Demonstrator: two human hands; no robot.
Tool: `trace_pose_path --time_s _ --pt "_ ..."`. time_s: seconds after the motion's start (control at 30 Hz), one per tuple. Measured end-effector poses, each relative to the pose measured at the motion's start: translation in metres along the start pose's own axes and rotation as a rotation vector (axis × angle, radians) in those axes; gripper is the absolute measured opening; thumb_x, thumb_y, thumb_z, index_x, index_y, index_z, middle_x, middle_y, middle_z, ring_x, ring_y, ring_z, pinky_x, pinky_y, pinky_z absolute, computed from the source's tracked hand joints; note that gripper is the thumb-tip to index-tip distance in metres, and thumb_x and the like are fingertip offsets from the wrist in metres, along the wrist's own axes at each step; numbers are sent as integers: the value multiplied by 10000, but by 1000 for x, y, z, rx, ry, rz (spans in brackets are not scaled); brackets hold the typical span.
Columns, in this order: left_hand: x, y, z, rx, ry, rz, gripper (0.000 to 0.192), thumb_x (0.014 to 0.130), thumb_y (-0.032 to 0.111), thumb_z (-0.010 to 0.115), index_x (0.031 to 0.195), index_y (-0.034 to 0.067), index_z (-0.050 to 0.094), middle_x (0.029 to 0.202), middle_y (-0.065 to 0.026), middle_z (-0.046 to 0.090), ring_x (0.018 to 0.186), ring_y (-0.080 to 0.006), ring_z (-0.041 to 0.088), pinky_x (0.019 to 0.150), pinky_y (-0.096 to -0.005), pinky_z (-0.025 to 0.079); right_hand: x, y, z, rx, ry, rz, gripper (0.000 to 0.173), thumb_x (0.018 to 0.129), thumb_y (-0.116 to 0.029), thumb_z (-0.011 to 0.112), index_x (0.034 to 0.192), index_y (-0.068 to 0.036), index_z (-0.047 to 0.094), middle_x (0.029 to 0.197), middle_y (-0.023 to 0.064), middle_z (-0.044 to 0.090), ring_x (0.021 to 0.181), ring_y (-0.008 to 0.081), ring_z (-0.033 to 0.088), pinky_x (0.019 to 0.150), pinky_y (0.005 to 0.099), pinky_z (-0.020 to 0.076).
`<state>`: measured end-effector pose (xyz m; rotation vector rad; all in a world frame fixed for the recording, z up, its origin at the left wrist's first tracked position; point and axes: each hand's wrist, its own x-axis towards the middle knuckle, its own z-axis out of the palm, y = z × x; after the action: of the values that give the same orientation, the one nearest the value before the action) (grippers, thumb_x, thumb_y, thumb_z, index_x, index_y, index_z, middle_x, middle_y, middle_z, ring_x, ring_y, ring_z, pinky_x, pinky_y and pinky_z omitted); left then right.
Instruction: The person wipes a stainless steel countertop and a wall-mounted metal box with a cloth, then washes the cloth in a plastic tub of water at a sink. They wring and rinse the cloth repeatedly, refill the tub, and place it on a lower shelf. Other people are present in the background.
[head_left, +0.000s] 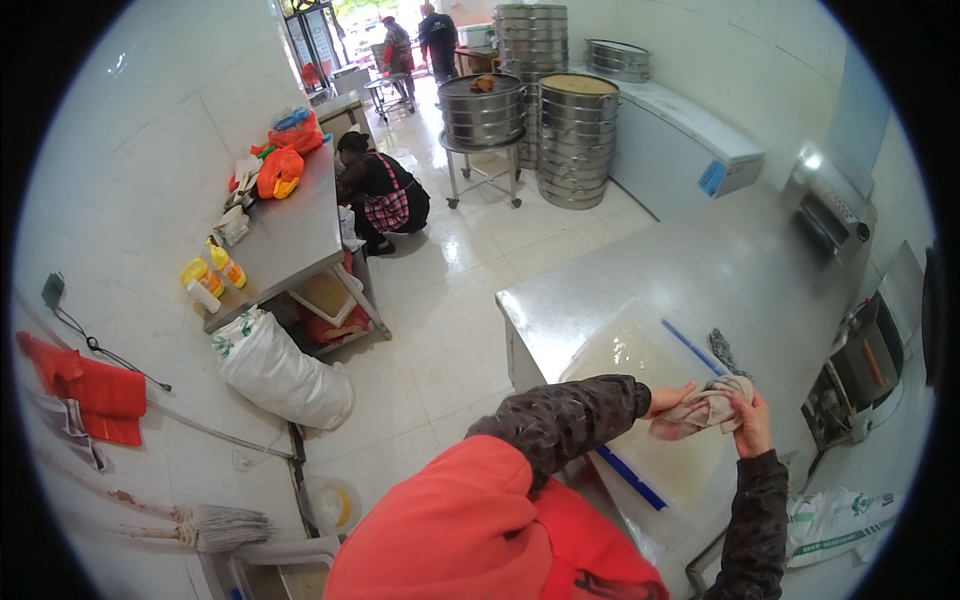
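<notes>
A wet, light-coloured cloth (703, 411) is twisted between my two hands. My left hand (666, 400) grips its left end, and my right hand (751, 424) has the bunched right end. Both are above a translucent plastic tub (596, 346) of cloudy liquid, which rests on a stainless steel worktable (675, 259). Blue strips, one a near strip (631, 478) and one a far strip (691, 345), run along the tub's sides. Just beyond the far strip lies a dark, coiled scourer (727, 352), probably of metal wire.
A person (390, 191) crouches beside the left steel table (296, 232), which bears bags and yellow bottles. Steel steamer stacks (576, 142) stand ahead, near a white chest freezer (675, 139). A full white sack (285, 367) leans below the left table. Two people stand near the doorway.
</notes>
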<state>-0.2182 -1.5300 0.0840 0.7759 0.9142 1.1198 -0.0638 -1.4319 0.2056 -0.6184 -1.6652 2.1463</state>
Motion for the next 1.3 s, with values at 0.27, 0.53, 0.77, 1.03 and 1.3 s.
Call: trace_pose_path --time_s 0.27,0.53,0.77,1.03,1.3 --pt "-9 10 -5 -484 -214 -53 793 762 769 272 1099 101 537 917 -93 591 846 -273 600 725 -429 496 -16 4 14 -706 -435 -235 567 700 -44 608 1244 -29 448 1331 147 390 1247 268 364 1021 360 298" --pt "-17 5 0 -315 -187 -87 336 822 390 615 945 83 559 755 -93 596 624 -212 596 496 -327 485 -11 36 -1 -1391 -536 -627 1151 456 -160 811 1387 -43 145 1419 215 189 1310 433 161 1051 519 168" --pt "-22 32 22 -161 -303 -164 209 817 264 626 849 74 545 664 -86 573 598 -191 587 471 -310 460 9 44 6 -1347 -526 -1049 764 504 -252 787 1148 -23 446 1203 224 384 1191 431 311 972 537 278" --pt "-13 28 22 -183 -464 -394 179 788 215 643 756 69 545 617 -73 553 595 -162 588 465 -285 444 20 36 11 -1326 -605 -1066 544 626 -155 705 1111 -45 487 968 165 522 878 354 521 743 429 437" --pt "2 36 26 302 -112 -433 167 687 52 593 577 88 471 513 -59 482 452 -178 491 414 -314 381 13 34 18 -1664 -368 -728 291 649 -214 680 845 -69 522 762 107 563 629 330 562 566 426 450"
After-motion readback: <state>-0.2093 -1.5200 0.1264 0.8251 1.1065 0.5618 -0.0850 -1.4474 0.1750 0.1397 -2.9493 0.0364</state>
